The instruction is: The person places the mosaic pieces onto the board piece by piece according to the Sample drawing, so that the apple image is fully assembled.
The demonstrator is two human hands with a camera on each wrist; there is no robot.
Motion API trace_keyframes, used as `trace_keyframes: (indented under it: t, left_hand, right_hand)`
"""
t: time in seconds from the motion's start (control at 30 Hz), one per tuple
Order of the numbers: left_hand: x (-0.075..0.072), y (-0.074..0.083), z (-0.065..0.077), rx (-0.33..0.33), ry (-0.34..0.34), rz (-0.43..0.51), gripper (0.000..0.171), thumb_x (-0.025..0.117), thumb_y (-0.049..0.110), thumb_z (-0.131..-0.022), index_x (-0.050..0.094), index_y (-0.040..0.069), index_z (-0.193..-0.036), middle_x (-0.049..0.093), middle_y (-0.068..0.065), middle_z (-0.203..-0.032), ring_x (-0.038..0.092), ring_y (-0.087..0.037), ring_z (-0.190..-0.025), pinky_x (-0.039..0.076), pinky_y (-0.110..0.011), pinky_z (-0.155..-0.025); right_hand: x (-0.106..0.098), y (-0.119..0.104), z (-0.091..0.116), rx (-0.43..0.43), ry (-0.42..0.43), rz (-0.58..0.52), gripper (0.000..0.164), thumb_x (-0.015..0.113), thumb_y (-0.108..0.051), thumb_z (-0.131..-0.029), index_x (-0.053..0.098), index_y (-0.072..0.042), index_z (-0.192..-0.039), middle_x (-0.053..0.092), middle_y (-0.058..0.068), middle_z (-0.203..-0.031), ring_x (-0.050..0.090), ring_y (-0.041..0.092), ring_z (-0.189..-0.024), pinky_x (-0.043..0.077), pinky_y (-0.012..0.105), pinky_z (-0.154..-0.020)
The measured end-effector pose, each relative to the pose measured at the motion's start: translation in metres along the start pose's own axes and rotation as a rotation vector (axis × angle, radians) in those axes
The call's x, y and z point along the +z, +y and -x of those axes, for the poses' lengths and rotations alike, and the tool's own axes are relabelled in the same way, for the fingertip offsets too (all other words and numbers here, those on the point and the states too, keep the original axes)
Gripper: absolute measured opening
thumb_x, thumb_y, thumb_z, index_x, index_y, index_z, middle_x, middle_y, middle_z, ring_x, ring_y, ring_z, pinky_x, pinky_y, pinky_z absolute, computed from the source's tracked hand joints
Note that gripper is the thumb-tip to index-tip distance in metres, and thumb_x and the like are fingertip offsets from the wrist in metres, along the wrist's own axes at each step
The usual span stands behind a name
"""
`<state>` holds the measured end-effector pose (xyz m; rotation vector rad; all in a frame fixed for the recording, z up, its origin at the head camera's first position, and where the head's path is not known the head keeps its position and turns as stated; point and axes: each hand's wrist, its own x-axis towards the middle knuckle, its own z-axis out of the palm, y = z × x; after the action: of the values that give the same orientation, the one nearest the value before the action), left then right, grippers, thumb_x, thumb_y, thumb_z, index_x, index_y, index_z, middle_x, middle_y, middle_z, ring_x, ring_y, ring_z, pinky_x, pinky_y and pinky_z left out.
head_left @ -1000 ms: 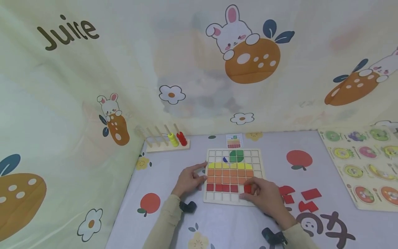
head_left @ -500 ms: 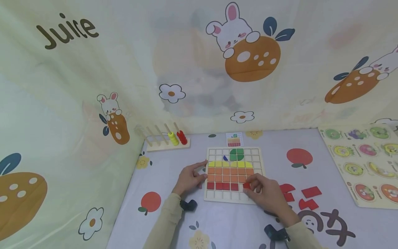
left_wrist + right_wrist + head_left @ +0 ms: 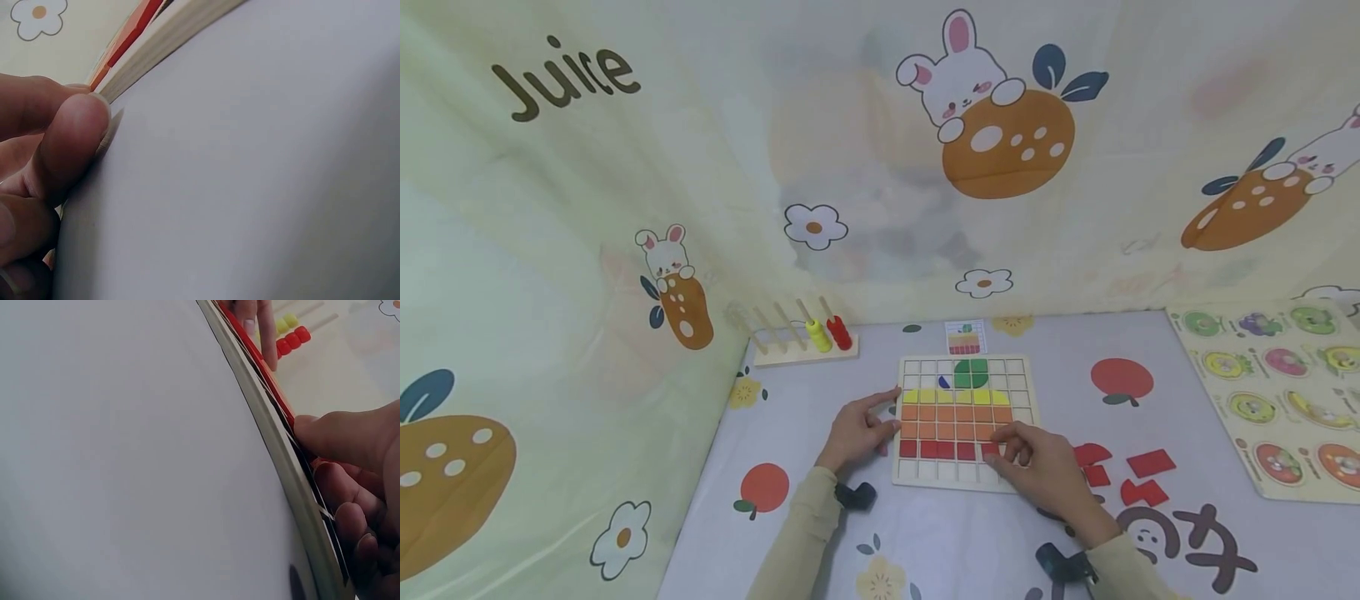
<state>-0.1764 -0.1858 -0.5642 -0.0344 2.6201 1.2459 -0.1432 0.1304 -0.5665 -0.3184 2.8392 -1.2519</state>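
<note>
A wooden grid board (image 3: 925, 475) lies on the table with rows of coloured tiles: green and blue at the top, yellow, two orange rows, then red. My left hand (image 3: 853, 433) steadies the board's left side, index finger stretched to the edge and thumb (image 3: 81, 125) against it lower down. At the right end of the red row, my right hand (image 3: 1041, 467) pinches a small red square tile (image 3: 989, 449) between thumb (image 3: 337, 434) and index finger. The tile sits down in its cell there, level with the row. The other right fingers curl under the palm.
Loose red pieces (image 3: 1151, 462) lie right of the board. A pattern card (image 3: 966, 337) stands behind it. Back left is a peg stand (image 3: 805, 354) with yellow and red beads. A fruit picture board (image 3: 1262, 417) covers the right side. A printed curtain (image 3: 880, 167) hangs behind.
My right hand has brought the red tile slightly left and down into the cell beside the red row. My left hand has stayed at the board's edge.
</note>
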Motion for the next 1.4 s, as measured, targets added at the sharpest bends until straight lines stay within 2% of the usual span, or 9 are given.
trace_keyframes:
  t: [0.2, 0.33, 0.7, 0.9, 1.07, 1.2, 1.4]
  left_hand:
    - [-0.0006, 0.001, -0.0009, 0.018, 0.005, 0.0, 0.058, 0.076, 0.028, -0.098, 0.058, 0.034, -0.153, 0.063, 0.004, -0.054, 0.05, -0.011, -0.046, 0.036, -0.028, -0.061]
    - [-0.0001, 0.0006, -0.0015, 0.003, 0.003, -0.002, 0.059, 0.076, 0.029, -0.098, 0.057, 0.035, -0.154, 0.063, 0.004, -0.054, 0.051, -0.011, -0.046, 0.036, -0.027, -0.06]
    - [0.0017, -0.0025, -0.0017, 0.015, 0.001, 0.011, 0.059, 0.077, 0.029, -0.097, 0.058, 0.033, -0.154, 0.063, 0.003, -0.055, 0.057, -0.012, -0.047, 0.039, -0.028, -0.062]
    - [0.0007, -0.0018, -0.0017, 0.007, 0.001, 0.014, 0.06, 0.077, 0.029, -0.097, 0.057, 0.034, -0.154, 0.064, 0.003, -0.055, 0.057, -0.012, -0.048, 0.04, -0.029, -0.066]
    - [0.0005, -0.0022, -0.0004, 0.0, 0.002, 0.015, 0.059, 0.077, 0.03, -0.098, 0.058, 0.035, -0.153, 0.064, 0.002, -0.055, 0.055, -0.013, -0.047, 0.039, -0.028, -0.062]
    - [0.001, -0.0022, 0.0008, -0.001, 0.003, 0.008, 0.059, 0.076, 0.029, -0.098, 0.058, 0.035, -0.153, 0.064, 0.002, -0.054, 0.053, -0.013, -0.046, 0.037, -0.028, -0.06]
    - [0.0009, -0.0006, 0.0, -0.012, 0.006, 0.01, 0.059, 0.076, 0.031, -0.098, 0.057, 0.036, -0.154, 0.064, 0.002, -0.055, 0.055, -0.013, -0.047, 0.04, -0.029, -0.066]
  right_hand:
    - [0.0002, -0.0012, -0.0006, 0.009, 0.01, 0.01, 0.027, 0.089, -0.024, -0.086, 0.077, -0.015, -0.108, 0.059, -0.008, -0.073, 0.051, 0.013, -0.071, 0.041, 0.023, -0.061]
    - [0.0009, -0.0018, 0.0001, 0.024, 0.01, 0.005, 0.028, 0.09, -0.025, -0.086, 0.077, -0.014, -0.109, 0.06, -0.007, -0.073, 0.051, 0.013, -0.07, 0.041, 0.023, -0.06]
    - [0.0012, -0.0022, 0.001, 0.063, -0.006, -0.009, 0.031, 0.091, -0.025, -0.085, 0.077, -0.014, -0.11, 0.061, -0.005, -0.074, 0.052, 0.014, -0.071, 0.042, 0.023, -0.06]
    - [0.0041, -0.0017, 0.0006, 0.066, 0.019, 0.006, 0.031, 0.092, -0.025, -0.084, 0.077, -0.014, -0.11, 0.062, -0.006, -0.075, 0.053, 0.013, -0.072, 0.042, 0.023, -0.06]
    - [0.0029, -0.0029, 0.0008, 0.088, -0.002, -0.003, 0.034, 0.093, -0.026, -0.083, 0.077, -0.015, -0.11, 0.064, -0.005, -0.076, 0.053, 0.014, -0.072, 0.043, 0.023, -0.061]
    - [0.0013, -0.0026, 0.002, 0.076, -0.017, -0.008, 0.035, 0.094, -0.026, -0.082, 0.076, -0.015, -0.11, 0.064, -0.006, -0.077, 0.053, 0.014, -0.072, 0.043, 0.024, -0.062]
    - [0.0006, -0.0023, 0.0013, 0.048, 0.0, -0.01, 0.031, 0.091, -0.026, -0.085, 0.077, -0.015, -0.11, 0.063, -0.006, -0.076, 0.053, 0.013, -0.072, 0.044, 0.023, -0.061]
